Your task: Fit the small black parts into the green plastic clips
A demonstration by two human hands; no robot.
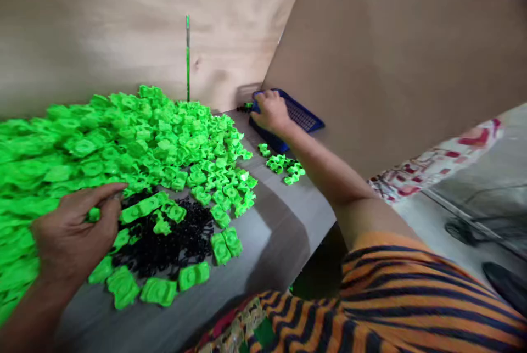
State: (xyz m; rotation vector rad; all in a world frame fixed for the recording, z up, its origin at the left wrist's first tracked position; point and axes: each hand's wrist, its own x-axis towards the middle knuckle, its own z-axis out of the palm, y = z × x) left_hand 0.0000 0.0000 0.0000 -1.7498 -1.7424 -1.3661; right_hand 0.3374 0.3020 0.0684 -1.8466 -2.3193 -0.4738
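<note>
My left hand (pixel 78 229) is at the left, thumb and forefinger pinched together; whatever lies between the tips is too small to make out. Just beside those fingertips lies a long green plastic piece (pixel 144 207), above a heap of small black parts (pixel 177 240). A large pile of bright green molded plastic pieces (pixel 123 133) spreads behind and around this hand. My right hand (pixel 270 111) is stretched out to the far side, its fingers bent over the near-left rim of a blue plastic basket (pixel 302 117). The hand covers part of that rim.
Wooden panels (pixel 230 23) rise behind and to the right of the grey tabletop (pixel 272 221). A thin green-marked rod (pixel 188 59) stands upright behind the pile. Several green pieces with black parts (pixel 286 166) lie near the basket. A wheeled metal frame (pixel 465 227) stands at right.
</note>
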